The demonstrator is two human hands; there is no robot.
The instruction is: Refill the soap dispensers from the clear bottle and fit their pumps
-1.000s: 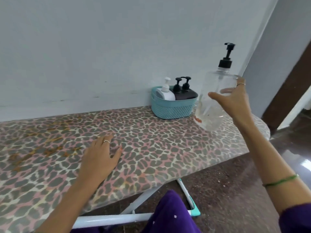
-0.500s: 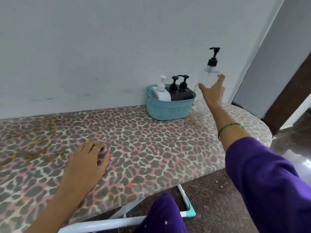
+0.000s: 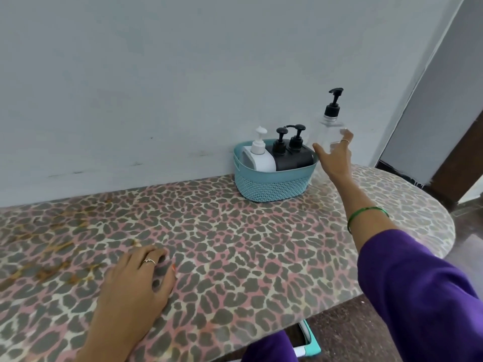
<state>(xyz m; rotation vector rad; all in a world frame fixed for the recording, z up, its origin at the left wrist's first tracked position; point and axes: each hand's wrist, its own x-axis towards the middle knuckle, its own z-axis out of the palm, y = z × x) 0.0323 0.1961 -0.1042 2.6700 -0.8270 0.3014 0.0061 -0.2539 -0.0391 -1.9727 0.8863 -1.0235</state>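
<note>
The fingers (image 3: 345,138) of the right hand (image 3: 334,159) are spread around the lower body of the clear bottle (image 3: 329,131); the thumb points to the left and the other fingers lie on the right side of the bottle. I cannot tell if they press the bottle or only touch it. The bottle stands upright at the far right of the desk (image 3: 235,244), just beside the right end of the blue basket (image 3: 274,184), and it has a black pump on top. The right arm wears a green bangle (image 3: 366,214) and a purple sleeve (image 3: 423,291).

The fingers (image 3: 156,259) of the left hand (image 3: 138,283) are loosely curled and rest on the desk at the near left, holding nothing. One of them has a ring.

In the basket stand a white dispenser (image 3: 258,158) on the left and two black dispensers (image 3: 292,152) on the right, all with pumps fitted. The desk has a leopard pattern cover and stands against a pale wall (image 3: 183,74).
</note>
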